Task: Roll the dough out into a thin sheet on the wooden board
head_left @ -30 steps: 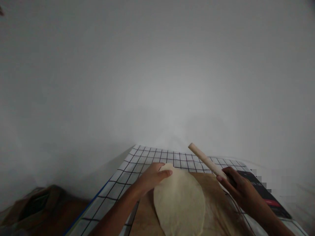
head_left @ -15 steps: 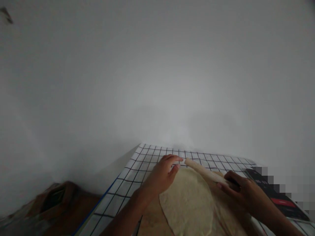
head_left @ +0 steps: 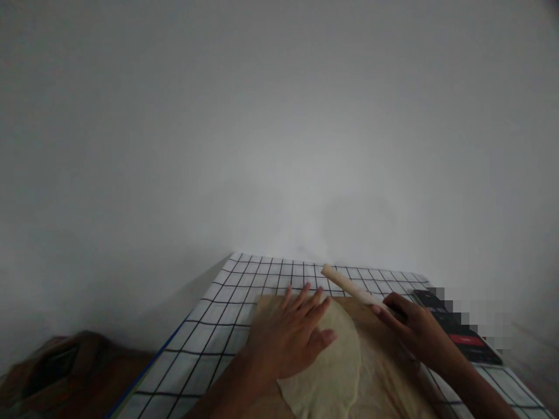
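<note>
A flat sheet of rolled dough (head_left: pixel 332 372) lies on a wooden board (head_left: pixel 371 355). My left hand (head_left: pixel 301 331) is spread over the upper left part of the dough, fingers apart and palm down; whether it presses on the sheet I cannot tell. My right hand (head_left: pixel 408 320) is closed around the near end of a pale wooden rolling pin (head_left: pixel 347 285). The pin slants up and left, its free end over the checked cloth behind the board. My hand hides the gripped end.
A white cloth with black grid lines (head_left: pixel 209 326) covers the table. At the right lies a dark flat device with a red bar (head_left: pixel 467 339), partly blurred by blocks. A brown object (head_left: pixel 61 366) sits low at the left. A pale wall (head_left: pixel 279 145) rises behind.
My left hand has left the pin's far end and spread out over the dough. My right hand still holds the rolling pin. The view has shifted slightly.
</note>
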Action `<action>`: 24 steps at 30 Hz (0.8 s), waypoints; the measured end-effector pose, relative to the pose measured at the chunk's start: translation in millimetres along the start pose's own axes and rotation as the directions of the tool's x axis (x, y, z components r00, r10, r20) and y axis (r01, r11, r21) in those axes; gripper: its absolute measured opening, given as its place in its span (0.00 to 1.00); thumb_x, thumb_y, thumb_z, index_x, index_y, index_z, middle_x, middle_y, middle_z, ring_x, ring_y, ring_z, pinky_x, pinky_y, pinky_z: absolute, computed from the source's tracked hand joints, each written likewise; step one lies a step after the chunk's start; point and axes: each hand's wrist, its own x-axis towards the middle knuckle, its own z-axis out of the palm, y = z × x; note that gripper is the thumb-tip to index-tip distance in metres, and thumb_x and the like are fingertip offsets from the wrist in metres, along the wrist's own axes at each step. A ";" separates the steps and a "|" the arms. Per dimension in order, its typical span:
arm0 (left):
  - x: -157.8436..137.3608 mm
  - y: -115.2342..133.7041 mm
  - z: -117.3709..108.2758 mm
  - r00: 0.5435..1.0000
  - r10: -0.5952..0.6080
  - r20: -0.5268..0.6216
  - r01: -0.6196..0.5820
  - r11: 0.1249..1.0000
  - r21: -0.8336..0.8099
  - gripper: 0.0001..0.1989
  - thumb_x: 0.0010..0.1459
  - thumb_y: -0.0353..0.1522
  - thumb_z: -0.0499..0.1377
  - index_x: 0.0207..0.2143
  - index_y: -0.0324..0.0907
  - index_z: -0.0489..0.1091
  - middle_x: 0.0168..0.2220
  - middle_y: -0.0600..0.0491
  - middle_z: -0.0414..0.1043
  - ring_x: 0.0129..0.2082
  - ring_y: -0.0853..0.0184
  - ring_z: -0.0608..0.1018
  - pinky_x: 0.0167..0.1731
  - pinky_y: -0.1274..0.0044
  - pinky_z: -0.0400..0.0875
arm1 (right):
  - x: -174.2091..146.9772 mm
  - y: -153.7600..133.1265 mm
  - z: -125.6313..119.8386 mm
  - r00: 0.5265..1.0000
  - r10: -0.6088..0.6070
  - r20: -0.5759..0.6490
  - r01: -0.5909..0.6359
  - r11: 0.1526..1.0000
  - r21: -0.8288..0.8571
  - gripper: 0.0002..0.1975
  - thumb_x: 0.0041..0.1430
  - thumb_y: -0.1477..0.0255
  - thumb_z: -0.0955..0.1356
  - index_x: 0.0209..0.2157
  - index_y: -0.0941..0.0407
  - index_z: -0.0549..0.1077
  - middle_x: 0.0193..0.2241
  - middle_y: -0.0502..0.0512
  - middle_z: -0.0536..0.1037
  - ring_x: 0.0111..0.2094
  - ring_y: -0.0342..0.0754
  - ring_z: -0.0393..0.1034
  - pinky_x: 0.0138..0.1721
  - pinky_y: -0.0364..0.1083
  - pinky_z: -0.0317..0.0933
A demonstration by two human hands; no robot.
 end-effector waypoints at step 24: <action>14.1 22.3 9.9 0.962 -0.198 -0.187 0.196 0.980 -0.029 0.27 0.70 0.38 0.41 0.69 0.44 0.51 0.67 0.45 0.59 0.68 0.57 0.59 0.67 0.59 0.48 | -6.0 -49.7 27.8 0.934 -0.358 -0.006 0.340 0.892 -0.299 0.17 0.71 0.58 0.58 0.40 0.51 0.73 0.41 0.56 0.76 0.44 0.52 0.69 0.49 0.53 0.60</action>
